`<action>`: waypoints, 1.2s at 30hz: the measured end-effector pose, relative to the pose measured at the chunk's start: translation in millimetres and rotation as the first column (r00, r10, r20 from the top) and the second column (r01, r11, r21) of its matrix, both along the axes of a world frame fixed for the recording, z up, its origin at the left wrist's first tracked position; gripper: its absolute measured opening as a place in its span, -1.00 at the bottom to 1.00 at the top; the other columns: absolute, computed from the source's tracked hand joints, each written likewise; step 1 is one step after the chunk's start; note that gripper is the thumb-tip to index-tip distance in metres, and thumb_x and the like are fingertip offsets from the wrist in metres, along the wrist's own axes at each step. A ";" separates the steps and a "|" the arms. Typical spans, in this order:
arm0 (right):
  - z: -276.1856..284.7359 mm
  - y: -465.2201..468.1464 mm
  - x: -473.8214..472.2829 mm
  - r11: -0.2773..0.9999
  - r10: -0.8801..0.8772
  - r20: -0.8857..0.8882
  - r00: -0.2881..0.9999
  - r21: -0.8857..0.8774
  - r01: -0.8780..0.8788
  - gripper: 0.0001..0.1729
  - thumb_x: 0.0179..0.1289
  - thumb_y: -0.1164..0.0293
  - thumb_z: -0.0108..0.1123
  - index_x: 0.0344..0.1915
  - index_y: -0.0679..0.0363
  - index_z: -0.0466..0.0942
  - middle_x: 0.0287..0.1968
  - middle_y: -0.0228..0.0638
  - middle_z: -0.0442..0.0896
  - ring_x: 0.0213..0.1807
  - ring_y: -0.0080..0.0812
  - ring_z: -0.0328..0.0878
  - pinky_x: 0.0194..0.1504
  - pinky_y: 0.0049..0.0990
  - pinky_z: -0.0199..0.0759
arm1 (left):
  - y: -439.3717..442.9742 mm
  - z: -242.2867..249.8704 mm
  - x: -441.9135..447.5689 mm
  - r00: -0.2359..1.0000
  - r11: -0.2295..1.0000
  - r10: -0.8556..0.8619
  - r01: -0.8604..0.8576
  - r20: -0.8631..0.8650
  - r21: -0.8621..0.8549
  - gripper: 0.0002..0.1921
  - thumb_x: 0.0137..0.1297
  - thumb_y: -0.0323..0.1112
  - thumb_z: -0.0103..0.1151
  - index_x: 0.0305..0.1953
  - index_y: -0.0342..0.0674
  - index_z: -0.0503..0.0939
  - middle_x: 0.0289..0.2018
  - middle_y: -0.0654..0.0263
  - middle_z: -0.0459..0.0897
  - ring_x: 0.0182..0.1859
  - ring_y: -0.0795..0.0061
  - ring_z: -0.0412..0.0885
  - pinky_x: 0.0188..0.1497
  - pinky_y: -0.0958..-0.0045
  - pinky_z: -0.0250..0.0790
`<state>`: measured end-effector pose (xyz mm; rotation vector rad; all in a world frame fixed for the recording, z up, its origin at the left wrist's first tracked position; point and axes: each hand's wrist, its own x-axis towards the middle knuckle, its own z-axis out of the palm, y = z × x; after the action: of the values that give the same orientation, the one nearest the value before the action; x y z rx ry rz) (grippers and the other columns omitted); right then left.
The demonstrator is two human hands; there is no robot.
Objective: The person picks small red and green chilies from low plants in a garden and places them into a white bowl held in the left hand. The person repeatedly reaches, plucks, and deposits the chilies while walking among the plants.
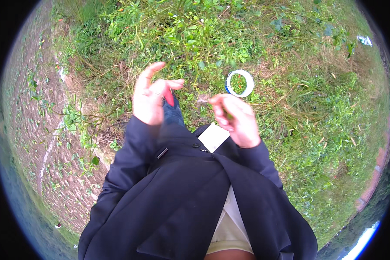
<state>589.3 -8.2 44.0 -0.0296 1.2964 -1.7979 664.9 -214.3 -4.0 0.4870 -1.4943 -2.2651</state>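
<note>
My left hand (pixel 152 94) is raised over the weeds in front of my jacket, its fingers spread and bent, with nothing seen in it. To its right, my right hand (pixel 235 118) has its fingers curled, thumb and forefinger close together; a small dark green shape shows inside the curl, too blurred to name. Just beyond the right hand, a white bucket (pixel 249 85) stands on the ground, holding green and a few red chili peppers (pixel 238 84). Leafy pepper plants (pixel 191 32) grow ahead of both hands.
Bare soil (pixel 65 162) with scattered plants lies at the left. Grass and weeds (pixel 315 123) cover the ground at the right. A pale paper or cloth (pixel 213 137) lies against the front of the dark jacket (pixel 182 201). A trouser leg (pixel 173 112) shows below the left hand.
</note>
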 end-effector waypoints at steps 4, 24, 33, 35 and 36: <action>-13.4 -35.7 8.8 0.990 0.135 -0.001 0.991 -0.031 -0.135 -0.67 0.42 0.16 -0.07 -0.29 0.19 0.47 -0.54 -0.60 0.33 -0.58 -0.77 0.13 -0.59 -0.72 -0.05 | 42.3 14.3 -11.1 0.982 0.966 -0.166 0.180 -0.091 0.183 -0.45 0.37 -0.26 0.01 0.29 -0.31 0.12 -0.03 0.06 0.57 0.13 0.26 0.47 0.04 0.44 0.40; -74.1 -117.7 -69.1 0.742 0.011 -0.842 0.540 0.369 0.560 -0.78 0.17 0.36 0.19 -0.31 0.32 0.55 -0.45 -0.30 0.59 -0.45 -0.56 0.44 -0.39 -0.55 0.33 | -30.4 -87.3 -123.7 0.918 0.876 -0.264 0.099 0.297 0.472 -0.79 0.22 -0.28 0.23 -0.18 -0.21 0.57 -0.37 0.40 0.62 -0.40 0.64 0.53 -0.43 0.61 0.33; -90.9 -108.3 -70.1 0.779 0.268 -0.779 0.567 0.521 0.348 -0.66 0.08 0.14 0.23 -0.43 0.23 0.60 -0.47 -0.10 0.60 -0.44 -0.16 0.58 -0.34 -0.33 0.43 | -34.4 -98.9 -104.5 0.961 0.837 -0.231 0.115 0.155 0.534 -0.86 0.22 -0.33 0.20 -0.24 -0.22 0.57 -0.40 0.37 0.62 -0.37 0.60 0.56 -0.37 0.56 0.36; -94.7 -108.0 -70.6 0.741 0.336 -0.835 0.437 0.520 0.425 -0.67 0.10 0.16 0.21 -0.41 0.23 0.58 -0.46 -0.08 0.61 -0.41 -0.09 0.58 -0.32 -0.26 0.43 | -30.5 -98.5 -106.2 0.961 0.843 -0.245 0.144 0.131 0.518 -0.87 0.22 -0.34 0.19 -0.24 -0.22 0.56 -0.39 0.36 0.62 -0.36 0.58 0.56 -0.35 0.54 0.38; -95.4 -106.9 -70.2 0.779 0.280 -0.860 0.427 0.463 0.423 -0.67 0.11 0.17 0.19 -0.38 0.24 0.56 -0.44 -0.06 0.61 -0.39 -0.02 0.57 -0.29 -0.22 0.43 | -24.8 -97.6 -106.3 0.972 0.841 -0.187 0.082 0.144 0.535 -0.87 0.23 -0.35 0.17 -0.24 -0.23 0.56 -0.38 0.36 0.62 -0.36 0.55 0.57 -0.30 0.51 0.40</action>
<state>519.2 -115.1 -51.4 -0.6922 2.7129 -1.2469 558.6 -239.0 -101.6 0.7942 -0.9828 -2.8160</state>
